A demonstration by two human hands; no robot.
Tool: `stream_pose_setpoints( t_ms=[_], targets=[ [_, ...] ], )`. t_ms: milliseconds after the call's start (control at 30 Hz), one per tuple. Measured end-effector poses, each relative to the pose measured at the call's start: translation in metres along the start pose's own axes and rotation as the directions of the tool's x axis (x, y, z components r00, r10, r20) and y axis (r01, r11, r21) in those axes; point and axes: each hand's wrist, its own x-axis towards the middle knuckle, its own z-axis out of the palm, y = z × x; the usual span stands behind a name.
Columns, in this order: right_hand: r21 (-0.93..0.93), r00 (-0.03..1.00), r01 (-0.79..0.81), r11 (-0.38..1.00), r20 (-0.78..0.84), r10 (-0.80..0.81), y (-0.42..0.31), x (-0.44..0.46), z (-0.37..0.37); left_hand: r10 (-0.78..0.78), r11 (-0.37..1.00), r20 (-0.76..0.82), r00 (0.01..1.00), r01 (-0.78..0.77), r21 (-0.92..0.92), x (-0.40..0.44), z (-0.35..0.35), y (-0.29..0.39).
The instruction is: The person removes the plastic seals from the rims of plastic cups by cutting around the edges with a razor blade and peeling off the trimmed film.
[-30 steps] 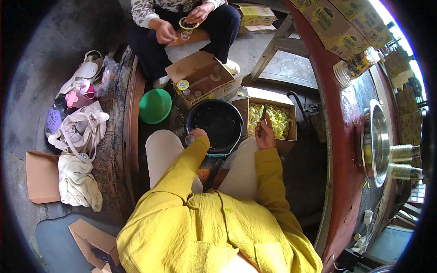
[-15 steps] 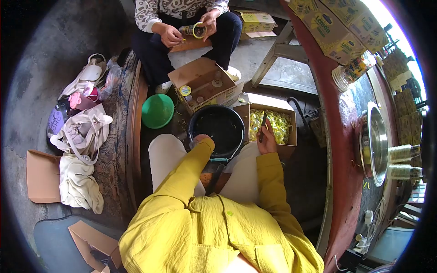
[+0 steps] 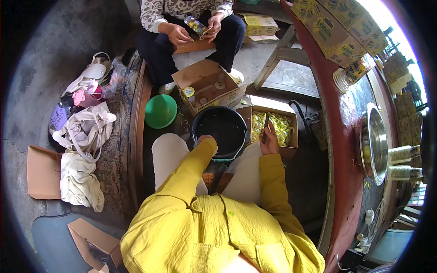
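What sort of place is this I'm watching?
Perhaps a small, informal packing workspace: an open carton of small yellow pieces, boxes printed "Lemon", and a second person seated opposite, holding a labelled clear container.

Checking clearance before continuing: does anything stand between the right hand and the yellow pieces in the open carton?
Nothing visible does: the right hand appears at the near left side of the open carton, with the yellow pieces uncovered beyond. The dark tool it holds overlaps them in this view; the height gap cannot be told.

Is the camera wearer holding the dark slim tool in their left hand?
No: the right hand holds the dark slim tool, while the left hand is at the black bucket.
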Motion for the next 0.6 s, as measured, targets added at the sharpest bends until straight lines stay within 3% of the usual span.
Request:
stream_pose_setpoints(
  t_ms=[33, 133, 167, 200, 233, 300, 400, 500, 533, 600],
  targets=[
    [-0.004, 1.000, 0.003, 1.000, 0.010, -0.003, 0.000, 0.001, -0.002, 0.018, 1.000, 0.001, 1.000, -0.018, 0.009, 0.003, 0.001, -0.001],
    [-0.029, 1.000, -0.001, 1.000, 0.017, 0.002, 0.002, 0.001, -0.003, 0.042, 0.922, -0.274, 0.961, -0.143, -0.360, 0.013, 0.005, 0.000],
    [-0.048, 1.000, -0.007, 0.999, 0.008, 0.007, 0.002, 0.001, -0.003, 0.023, 0.863, -0.362, 0.932, -0.201, -0.462, 0.017, 0.005, -0.001],
    [-0.066, 1.000, -0.014, 0.998, -0.004, 0.014, 0.002, 0.000, -0.002, 0.148, 0.754, -0.287, 0.947, -0.295, -0.587, 0.012, -0.010, -0.008],
    [-0.084, 1.000, -0.015, 0.996, -0.022, 0.013, 0.004, 0.000, -0.001, 0.178, 0.656, -0.359, 0.916, -0.382, -0.651, 0.006, -0.020, -0.011],
    [-0.120, 0.998, -0.015, 0.993, -0.060, 0.008, 0.006, 0.001, 0.002, 0.279, 0.203, -0.318, 0.906, -0.379, -0.903, -0.012, -0.041, -0.017],
    [-0.260, 0.996, 0.022, 0.965, -0.080, -0.045, 0.016, 0.012, -0.002, 0.379, -0.354, -0.288, 0.880, -0.150, -0.923, -0.017, -0.064, -0.035],
    [-0.426, 0.990, 0.062, 0.903, -0.087, -0.109, 0.021, 0.018, 0.010, 0.463, -0.464, -0.428, 0.776, -0.199, -0.863, -0.051, -0.098, -0.050],
    [-0.476, 0.988, 0.077, 0.876, -0.082, -0.131, 0.018, 0.017, 0.021, 0.426, -0.517, -0.429, 0.797, -0.175, -0.838, -0.072, -0.111, -0.051],
    [-0.556, 0.977, 0.192, 0.809, 0.034, -0.208, 0.008, 0.015, 0.053, 0.243, -0.423, -0.549, 0.800, -0.422, -0.802, -0.116, -0.127, -0.044]
  ],
)
